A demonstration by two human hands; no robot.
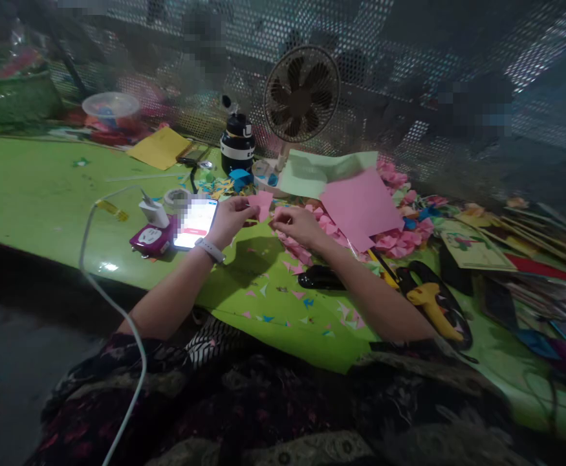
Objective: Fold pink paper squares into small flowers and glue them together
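My left hand (231, 218) pinches a small pink folded paper piece (262, 203) above the green table (35, 188), its fingers closed on the paper's left edge. My right hand (296, 223) is just right of it, fingers curled and pressed together near a row of pink folded paper pieces (321, 223); what it holds, if anything, is hidden. A white band sits on my left wrist.
A lit phone (195, 223) lies left of my hands beside a charger block (154, 212) with a white cable. Pink paper sheets (360, 204), a small fan (302, 97), a black bottle (237, 144) and a yellow glue gun (431, 301) surround them.
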